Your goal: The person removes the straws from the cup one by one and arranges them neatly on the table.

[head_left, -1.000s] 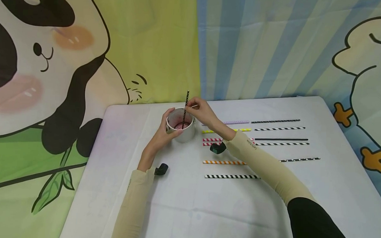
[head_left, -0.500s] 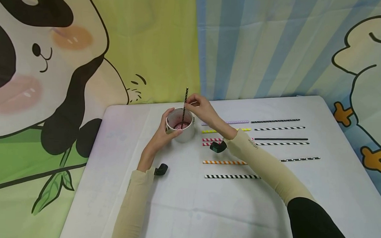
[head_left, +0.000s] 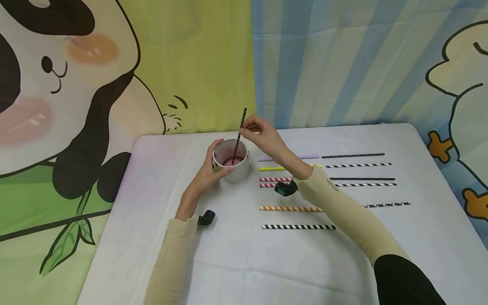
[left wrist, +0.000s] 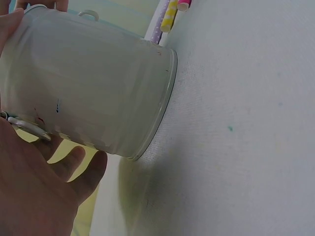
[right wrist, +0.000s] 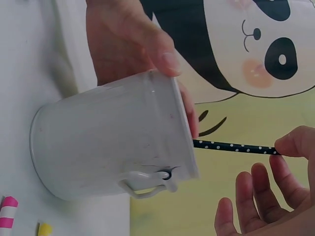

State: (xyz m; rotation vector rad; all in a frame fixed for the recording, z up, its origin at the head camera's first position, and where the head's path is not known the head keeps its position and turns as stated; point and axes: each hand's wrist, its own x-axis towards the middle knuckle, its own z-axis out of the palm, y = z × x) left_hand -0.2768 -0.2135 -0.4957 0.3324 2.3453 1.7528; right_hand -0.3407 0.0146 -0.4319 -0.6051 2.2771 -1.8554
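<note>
A small white pail [head_left: 238,174] stands on the table, with a pinkish-red layer at its bottom. My left hand [head_left: 204,177] holds its left side, fingers and thumb spread round the wall. In the left wrist view the bottom rim of the pail [left wrist: 98,83] meets the white cloth. Between thumb and forefinger my right hand [head_left: 266,137] pinches a black paper straw with white dots [head_left: 238,142]. Its lower end reaches down inside the pail, and it leans slightly right. The right wrist view shows the straw [right wrist: 231,147] coming out of the mouth, the other fingers loosely bent.
To the right, paper straws lie in two columns: purple [head_left: 308,156], yellow [head_left: 272,168], red-striped [head_left: 269,179], orange-striped [head_left: 290,209] and several black or black-and-white [head_left: 353,155]. My right forearm crosses over some. A printed curtain [head_left: 215,57] hangs behind the table [head_left: 232,260].
My right hand has shifted a little up and to the right with the straw, whose top end stands higher and tilts right. The left hand and pail have stayed put.
</note>
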